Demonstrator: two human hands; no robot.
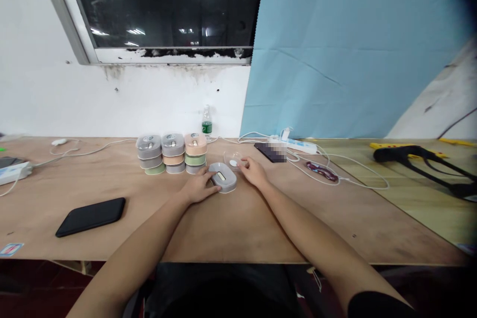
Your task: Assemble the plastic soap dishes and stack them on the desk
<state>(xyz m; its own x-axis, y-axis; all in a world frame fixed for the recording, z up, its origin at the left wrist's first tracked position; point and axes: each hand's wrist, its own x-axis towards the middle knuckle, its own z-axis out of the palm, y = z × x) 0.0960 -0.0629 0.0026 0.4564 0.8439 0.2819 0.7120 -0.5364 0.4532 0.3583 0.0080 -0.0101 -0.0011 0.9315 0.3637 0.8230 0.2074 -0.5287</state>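
A small grey rounded container (222,179) sits on the wooden table in front of me, a pale oblong piece on its top. My left hand (199,187) grips its left side, thumb along the near edge and fingers at the far edge. Just behind and to the right is a clear plastic lid (231,157) with a white round spot. My right hand (253,171) pinches this lid at its right edge, the fingertips pressed together. To the left stand three stacks of similar containers (172,151) in grey, peach and green, the top ones under clear lids.
A black phone (91,216) lies at the left. Behind the stacks stands a green-labelled bottle (206,121). At the right are a dark flat device (270,152), a white power strip (301,146) with cables, a maroon patterned object (322,171) and a black strap-like frame (421,159).
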